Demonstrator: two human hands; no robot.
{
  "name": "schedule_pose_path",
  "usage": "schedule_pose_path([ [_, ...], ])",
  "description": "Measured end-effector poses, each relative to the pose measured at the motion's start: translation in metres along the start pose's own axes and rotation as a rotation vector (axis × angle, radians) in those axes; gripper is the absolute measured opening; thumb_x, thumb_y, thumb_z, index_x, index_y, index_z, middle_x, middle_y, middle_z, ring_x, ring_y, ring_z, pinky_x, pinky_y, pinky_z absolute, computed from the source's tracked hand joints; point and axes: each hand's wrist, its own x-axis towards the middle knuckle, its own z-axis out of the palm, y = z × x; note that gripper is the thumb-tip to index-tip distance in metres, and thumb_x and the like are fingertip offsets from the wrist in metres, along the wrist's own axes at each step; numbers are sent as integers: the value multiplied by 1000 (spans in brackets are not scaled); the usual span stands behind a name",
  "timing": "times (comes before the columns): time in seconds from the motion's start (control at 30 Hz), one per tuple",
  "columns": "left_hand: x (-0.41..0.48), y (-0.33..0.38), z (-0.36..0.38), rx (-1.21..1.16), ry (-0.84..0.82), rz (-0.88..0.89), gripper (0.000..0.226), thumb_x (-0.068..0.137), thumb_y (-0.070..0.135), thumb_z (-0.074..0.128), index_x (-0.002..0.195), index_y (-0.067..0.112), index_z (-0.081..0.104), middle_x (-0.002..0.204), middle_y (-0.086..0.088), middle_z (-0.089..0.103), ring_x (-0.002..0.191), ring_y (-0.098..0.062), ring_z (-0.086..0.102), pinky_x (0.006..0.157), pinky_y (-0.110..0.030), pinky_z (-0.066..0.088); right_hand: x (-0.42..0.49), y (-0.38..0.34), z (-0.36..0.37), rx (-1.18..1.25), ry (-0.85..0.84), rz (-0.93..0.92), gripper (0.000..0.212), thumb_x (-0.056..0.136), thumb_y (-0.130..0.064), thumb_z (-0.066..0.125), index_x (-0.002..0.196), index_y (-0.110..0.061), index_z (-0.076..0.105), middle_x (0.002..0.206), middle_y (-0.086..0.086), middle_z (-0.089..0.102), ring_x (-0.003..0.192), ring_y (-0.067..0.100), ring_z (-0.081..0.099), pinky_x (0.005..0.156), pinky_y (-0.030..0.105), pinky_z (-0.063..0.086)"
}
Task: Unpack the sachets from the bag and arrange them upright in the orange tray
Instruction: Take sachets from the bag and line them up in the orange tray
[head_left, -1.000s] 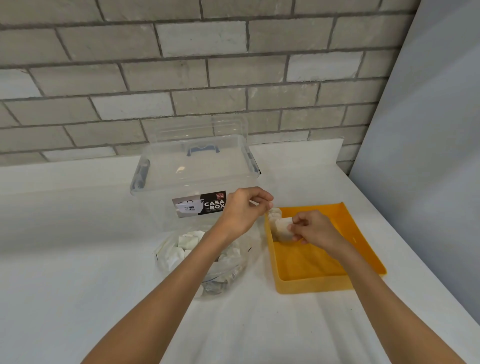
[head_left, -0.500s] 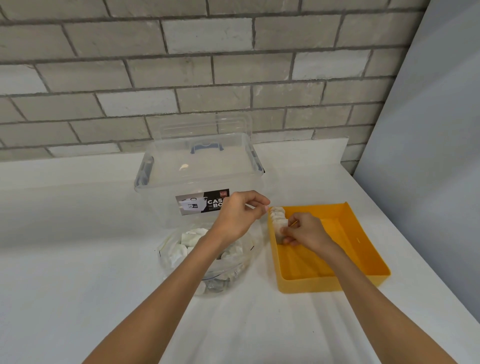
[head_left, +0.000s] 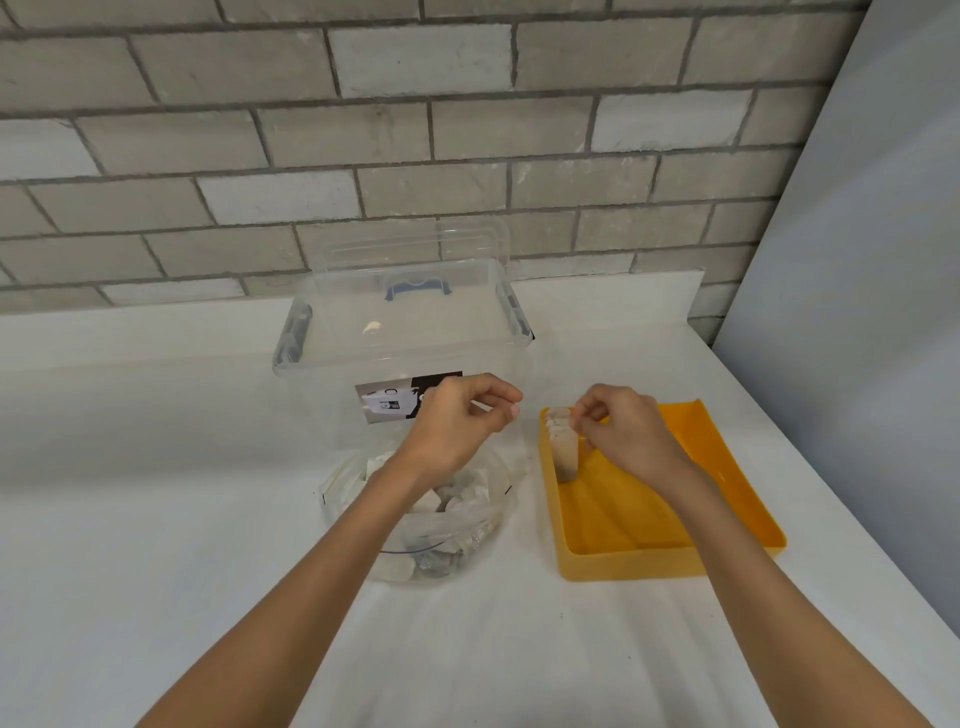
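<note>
Head view: right hand (head_left: 628, 431) pinches upright sachets (head_left: 565, 449) in the tray (head_left: 649, 567) corner.

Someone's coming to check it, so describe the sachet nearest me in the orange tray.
On the white counter, right of the clear bag, sits the orange tray. A row of sachets stands in its far-left corner. Yours is the front sachet, flat face showing, the right hand's fingers pinching its top.

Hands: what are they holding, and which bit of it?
The right hand pinches the front sachet by its top edge, in the orange tray. The left hand is curled above the bag; any hold cannot be told.
</note>
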Motion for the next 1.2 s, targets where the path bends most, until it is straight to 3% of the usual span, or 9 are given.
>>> schedule_pose_path([
  [0.07, -3, -1, -12, 10, 15, -13, 11, 87, 13, 67, 96, 18, 73, 84, 0, 69, 64, -8, 60, 63, -12, 46, -1, -19, -2, 49, -25, -44, 11, 87, -8, 61, 80, -15, 65, 75, 1, 66, 60, 11, 63, 53, 6, 43],
  [0.17, -9, -6, -34, 25, 30, -32, 13, 86, 10, 68, 98, 14, 73, 87, -5, 70, 63, -2, 60, 62, -8, 46, -3, -45, 4, 81, -104, -113, 11, 87, -9, 60, 83, -17, 67, 77, 1, 67, 62, 12, 65, 58, 6, 44],
  [0.4, -29, -35, -78, 264, 68, -117, 12, 83, 12, 72, 91, 19, 75, 83, 8, 71, 65, 7, 59, 66, -3, 41, -11, -79, 54, 47, -333, -240, 14, 86, -10, 60, 81, -21, 67, 78, 0, 69, 57, -2, 59, 58, 4, 43],
  [0.53, -39, -45, -86, 395, 36, -170, 12, 82, 8, 71, 87, 19, 74, 82, 6, 69, 69, 1, 60, 62, 2, 38, -11, -90, 80, 0, -363, -233, 18, 87, -8, 55, 87, -2, 72, 78, 6, 71, 67, 12, 61, 67, 18, 50],
  [0.63, -42, -49, -87, 416, 3, -188, 15, 79, 13, 76, 91, 20, 72, 86, 6, 68, 77, -5, 62, 64, -2, 41, -7, -92, 96, -7, -378, -168, 17, 85, -19, 65, 85, -5, 74, 83, 9, 73, 82, 19, 66, 79, 35, 55],
  [0.77, -43, -53, -87, 522, -33, -165, 23, 74, 11, 79, 95, 16, 71, 90, 5, 64, 84, -10, 59, 65, -4, 39, -2, -92, 108, -38, -408, -158, 12, 82, -21, 70, 83, -9, 71, 84, 6, 70, 83, 23, 66, 81, 41, 55],
  [0.93, -43, -49, -89, 517, 34, -147, 3, 83, 14, 71, 82, 17, 71, 86, 5, 66, 79, -11, 60, 69, -14, 43, 0, -87, 103, 7, -406, -133, 7, 83, -18, 69, 79, -13, 69, 73, 1, 66, 70, 13, 62, 72, 28, 53],
  [1.07, -42, -35, -94, 446, 43, -97, 7, 85, 13, 69, 85, 19, 73, 92, 8, 67, 77, -3, 59, 67, -4, 39, 1, -81, 86, 40, -374, -173, 14, 87, -13, 60, 88, -11, 74, 64, -15, 58, 56, -2, 54, 55, 3, 38],
  [1.2, -40, -16, -101, 228, 30, -70, 15, 84, 7, 68, 83, 21, 75, 97, 5, 70, 86, -14, 65, 88, -23, 49, 1, -80, 71, 236, -364, -104, 15, 92, -24, 59, 97, -17, 70, 84, 2, 70, 54, 1, 58, 54, 10, 43],
])
